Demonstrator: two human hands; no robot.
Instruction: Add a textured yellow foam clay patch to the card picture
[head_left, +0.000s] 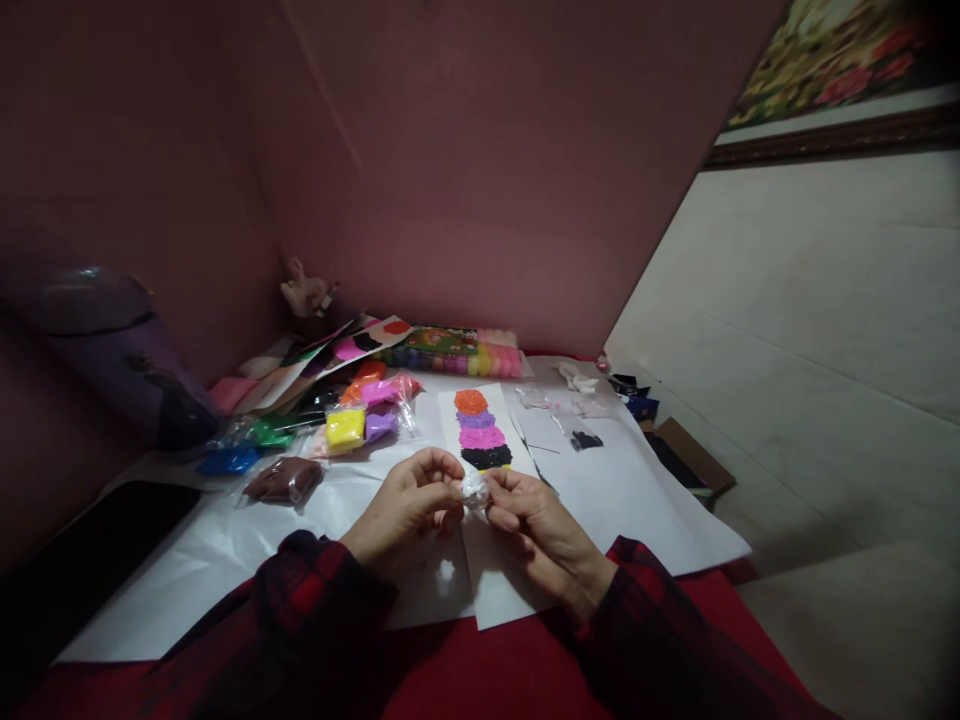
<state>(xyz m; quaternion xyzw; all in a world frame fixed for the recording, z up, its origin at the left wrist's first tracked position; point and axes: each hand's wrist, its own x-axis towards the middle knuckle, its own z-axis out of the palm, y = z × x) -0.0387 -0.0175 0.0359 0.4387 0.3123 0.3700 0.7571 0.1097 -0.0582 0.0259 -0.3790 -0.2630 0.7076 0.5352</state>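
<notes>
Between the fingertips of both hands is a small white lump of modelling clay [474,488], which looks partly wrapped in clear plastic. My left hand [412,505] pinches it from the left, and my right hand [536,525] pinches it from the right. Below and behind the hands lies a white card [450,410] with textured patches of orange, purple, pink and black clay, and a bit of yellow at the lower edge. The hands hide part of the card. A thin metal tool [534,455] rests along its right side.
Bagged clay lies at the left: a yellow pack [345,430], a brown pack [285,482] and a blue pack [229,460]. Behind them stands a multicoloured clay package [457,350]. A small bag with black clay [586,440] is on the right. A purple container [112,350] stands far left.
</notes>
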